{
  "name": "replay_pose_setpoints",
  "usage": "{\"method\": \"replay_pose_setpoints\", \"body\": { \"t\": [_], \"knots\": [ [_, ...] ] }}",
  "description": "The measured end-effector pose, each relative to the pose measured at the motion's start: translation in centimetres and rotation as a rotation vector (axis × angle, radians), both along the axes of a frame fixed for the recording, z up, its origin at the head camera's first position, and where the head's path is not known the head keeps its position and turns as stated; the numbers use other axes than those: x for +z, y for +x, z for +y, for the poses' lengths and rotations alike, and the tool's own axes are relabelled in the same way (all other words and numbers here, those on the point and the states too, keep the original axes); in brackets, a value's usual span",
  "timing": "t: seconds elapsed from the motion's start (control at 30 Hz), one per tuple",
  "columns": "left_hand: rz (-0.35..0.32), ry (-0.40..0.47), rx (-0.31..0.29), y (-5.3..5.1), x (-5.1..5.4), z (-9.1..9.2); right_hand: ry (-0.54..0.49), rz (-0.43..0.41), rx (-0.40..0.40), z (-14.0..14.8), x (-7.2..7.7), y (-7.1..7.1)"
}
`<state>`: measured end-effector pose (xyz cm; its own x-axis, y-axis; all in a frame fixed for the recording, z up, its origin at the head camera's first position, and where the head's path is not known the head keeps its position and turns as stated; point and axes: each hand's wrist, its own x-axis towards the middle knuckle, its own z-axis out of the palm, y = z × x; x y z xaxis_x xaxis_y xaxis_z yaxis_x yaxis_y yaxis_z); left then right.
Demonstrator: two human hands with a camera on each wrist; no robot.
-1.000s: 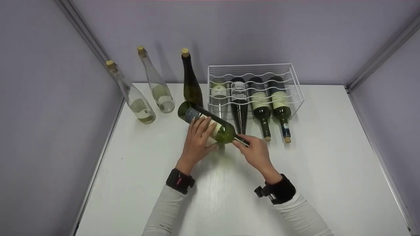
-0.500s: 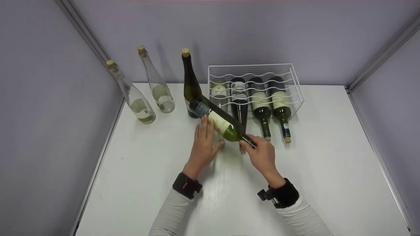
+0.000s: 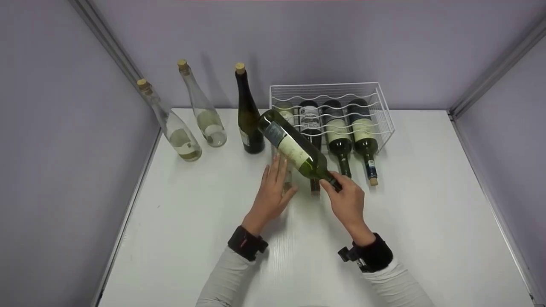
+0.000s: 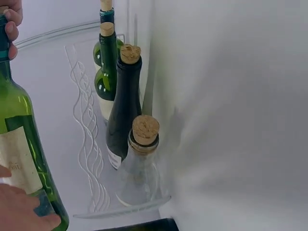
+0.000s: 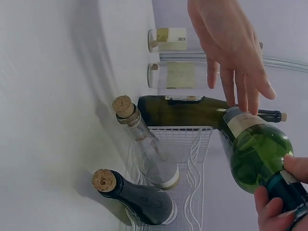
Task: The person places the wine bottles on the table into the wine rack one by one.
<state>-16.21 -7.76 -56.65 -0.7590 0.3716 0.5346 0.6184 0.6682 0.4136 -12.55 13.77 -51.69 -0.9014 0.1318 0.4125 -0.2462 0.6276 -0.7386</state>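
A green wine bottle (image 3: 294, 149) with a cream and blue label is held tilted above the table, base up and to the left. Its neck is gripped by my right hand (image 3: 349, 200), thumb and fingers round it. My left hand (image 3: 269, 196) has its fingers straight, the tips at the label side of the bottle; the right wrist view shows them close against it, though contact is hard to tell. Behind the bottle is a white wire rack (image 3: 386, 119) where several corked bottles lie, necks forward. The held bottle partly hides a clear bottle (image 3: 285, 108) and a dark bottle (image 3: 310, 115) there.
Left of the rack a dark bottle (image 3: 249, 123) stands upright. Farther left stand two clear corked bottles, one nearer the back (image 3: 209, 121) and one at the side (image 3: 181, 138). Purple-grey panels (image 3: 324, 42) enclose the white table (image 3: 192, 238) at the back and sides.
The green bottle has moved right and toward the rack, its base rising from beside the standing dark bottle. Both hands shifted right with it; the left hand's fingers moved off the label face.
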Motion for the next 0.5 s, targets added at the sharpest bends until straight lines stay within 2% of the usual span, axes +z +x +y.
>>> {"method": "replay_pose_setpoints", "body": {
  "t": [0.1, 0.27, 0.5],
  "knots": [
    [-0.037, -0.021, -0.038, 0.2, 0.1, 0.3, -0.034, -0.02, -0.018, 0.3, -0.1, 0.1],
    [-0.077, -0.058, -0.047, 0.3, 0.4, 1.0, -0.075, -0.065, -0.05, 1.0, -0.4, 0.1],
    [-0.096, -0.052, -0.087, 0.3, 0.6, 2.0, -0.087, -0.109, -0.102, 1.9, -0.7, -0.3]
  ]
}}
